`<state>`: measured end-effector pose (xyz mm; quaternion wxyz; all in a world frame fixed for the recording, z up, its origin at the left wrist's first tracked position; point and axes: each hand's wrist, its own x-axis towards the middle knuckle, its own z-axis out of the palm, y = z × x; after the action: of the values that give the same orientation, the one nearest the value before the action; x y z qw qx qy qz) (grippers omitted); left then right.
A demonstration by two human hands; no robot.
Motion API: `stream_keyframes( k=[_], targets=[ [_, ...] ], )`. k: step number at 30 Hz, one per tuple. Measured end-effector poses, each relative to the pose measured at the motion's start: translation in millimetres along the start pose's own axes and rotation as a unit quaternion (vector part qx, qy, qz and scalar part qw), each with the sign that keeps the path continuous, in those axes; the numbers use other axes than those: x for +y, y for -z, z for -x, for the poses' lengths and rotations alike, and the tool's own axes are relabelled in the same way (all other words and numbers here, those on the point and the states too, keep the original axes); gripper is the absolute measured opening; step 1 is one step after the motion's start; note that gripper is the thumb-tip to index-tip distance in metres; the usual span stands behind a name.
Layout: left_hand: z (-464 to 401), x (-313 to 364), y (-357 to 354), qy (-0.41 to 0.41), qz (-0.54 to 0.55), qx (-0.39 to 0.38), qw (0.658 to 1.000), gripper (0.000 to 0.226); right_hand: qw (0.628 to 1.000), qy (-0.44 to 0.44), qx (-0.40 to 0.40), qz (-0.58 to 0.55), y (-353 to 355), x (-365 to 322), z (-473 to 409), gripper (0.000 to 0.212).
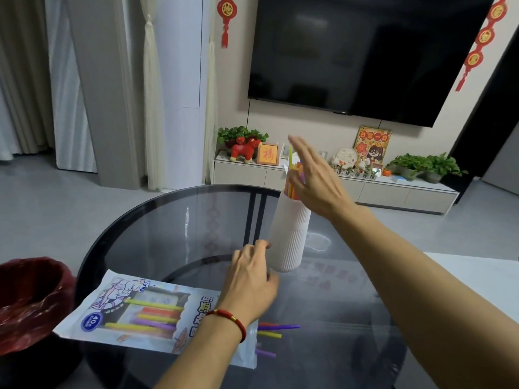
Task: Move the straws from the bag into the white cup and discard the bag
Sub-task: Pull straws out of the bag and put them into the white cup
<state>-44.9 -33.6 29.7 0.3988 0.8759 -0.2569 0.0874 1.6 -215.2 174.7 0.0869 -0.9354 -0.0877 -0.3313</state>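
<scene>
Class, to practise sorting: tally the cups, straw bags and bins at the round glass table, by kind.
Tall white ribbed cup: 1
Printed plastic straw bag: 1
Dark bin with red liner: 1
Total: 3

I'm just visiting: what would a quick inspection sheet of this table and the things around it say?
Surface: round dark glass table.
Job's things: white cup upright with straws in it; bag lying flat, a few straws still inside and poking out of its open end.
Clutter: nothing seen.
Grippers: left hand beside the cup's base, empty; right hand open at the straw tops.
Cables: nothing seen.
Surroundings: red-lined bin left of the table, TV, plants.
</scene>
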Motion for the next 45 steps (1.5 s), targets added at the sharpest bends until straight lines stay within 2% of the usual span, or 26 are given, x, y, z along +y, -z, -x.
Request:
stream_keyframes(
  k=[2, 4, 7, 10, 13, 15, 18, 22, 24, 26, 31, 34, 37, 41, 45],
  targets=[
    [2, -1, -1, 0.003, -0.007, -0.009, 1.0, 0.053, 0.997, 0.002, -0.055, 0.046, -1, -1, 2, 0.054],
    [2, -2, -1, 0.003, -0.017, -0.014, 1.0, 0.053, 0.995, -0.006, -0.072, 0.062, 1, -3, 3, 0.049],
    [4, -3, 3, 0.0, -0.045, -0.041, 0.998, 0.052, 0.997, 0.009, -0.02, 0.07, 7, -9, 8, 0.048],
    [8, -5, 10, -0.008, -0.11, -0.091, 0.99, 0.055, 0.995, 0.053, 0.062, 0.053, 12, -19, 24, 0.034],
    [13, -10, 18, -0.016, -0.195, -0.178, 0.964, 0.069, 0.994, 0.08, 0.063, 0.027, 9, -30, 60, 0.016],
    [17, -17, 22, -0.035, -0.229, -0.232, 0.945, 0.09, 0.999, 0.049, -0.003, -0.007, 2, -37, 90, 0.015],
    [25, -31, 28, -0.055, -0.262, -0.309, 0.913, 0.123, 0.985, -0.035, -0.159, -0.049, -18, -41, 132, 0.018],
    [33, -50, 32, -0.047, -0.287, -0.383, 0.877, 0.142, 0.949, -0.065, -0.292, -0.103, -43, -39, 177, 0.034],
    [35, -54, 35, -0.052, -0.29, -0.39, 0.872, 0.144, 0.933, -0.054, -0.338, -0.11, -54, -39, 194, 0.051],
    [36, -54, 37, -0.063, -0.279, -0.377, 0.881, 0.141, 0.936, -0.026, -0.342, -0.081, -65, -41, 208, 0.058],
    [35, -51, 38, -0.104, -0.276, -0.295, 0.909, 0.13, 0.952, -0.04, -0.289, -0.09, -77, -60, 216, 0.041],
    [35, -49, 39, -0.131, -0.274, -0.261, 0.916, 0.124, 0.95, -0.033, -0.302, -0.069, -78, -69, 215, 0.038],
    [34, -47, 40, -0.146, -0.267, -0.237, 0.923, 0.12, 0.944, 0.013, -0.33, -0.02, -77, -71, 210, 0.035],
    [35, -51, 43, -0.127, -0.265, -0.255, 0.921, 0.118, 0.931, 0.061, -0.36, -0.007, -72, -69, 208, 0.032],
    [35, -57, 47, -0.069, -0.283, -0.297, 0.909, 0.116, 0.921, 0.022, -0.39, -0.007, -55, -41, 203, 0.031]
  ],
)
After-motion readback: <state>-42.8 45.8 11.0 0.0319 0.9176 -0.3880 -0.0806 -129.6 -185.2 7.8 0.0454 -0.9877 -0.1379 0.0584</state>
